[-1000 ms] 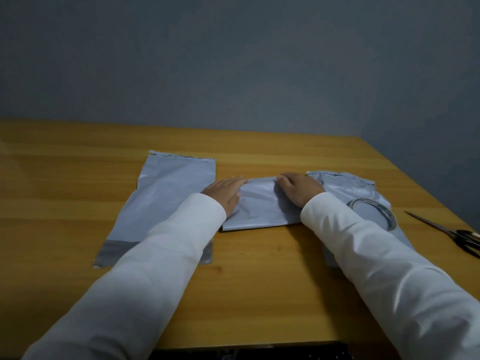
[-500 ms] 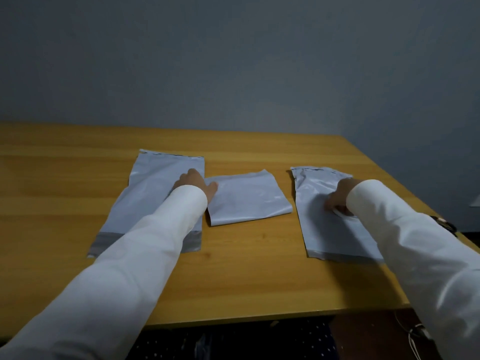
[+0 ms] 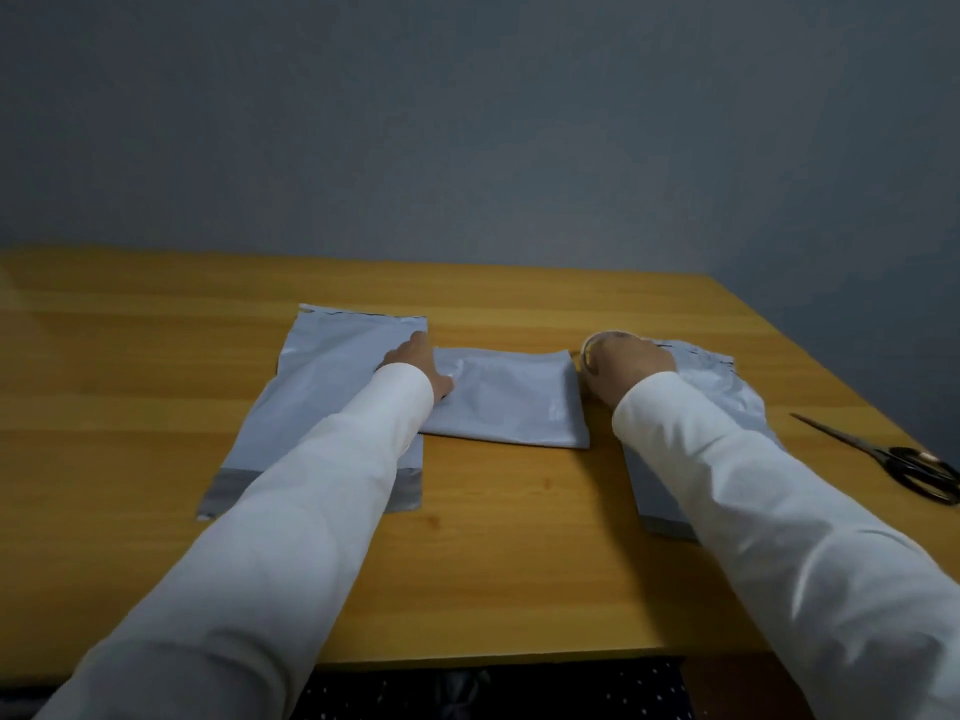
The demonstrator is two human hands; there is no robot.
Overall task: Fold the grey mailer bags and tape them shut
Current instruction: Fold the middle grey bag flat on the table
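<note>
A: What sits nearest you, at the bottom of the frame?

B: Your two white sleeves run up from the lower corners, and the near edge of the wooden table crosses the lower part of the frame.

A: Go further up. Where are the bags?

B: Left of centre lies your flat mailer bag, unfolded, with its dark adhesive strip at the near end. Just right of it, in the middle of the frame, lies the folded mailer bag. Right of centre, your right sleeve covers much of a third mailer bag, which lies flat.

A: And your hands?

B: Your left hand rests where the flat bag meets the folded one, its thumb on the folded bag's left edge. Your fingers point away from you and are partly hidden, so I cannot tell whether they lie straight or curled. Your right hand is curled around the tape roll, holding it just beside the folded bag's far right corner, at the far left end of the third bag.

A: Anything else?

B: Black-handled scissors lie at the right edge of the frame, well apart from the bags. Beyond the table, a plain grey wall fills the upper half.
</note>
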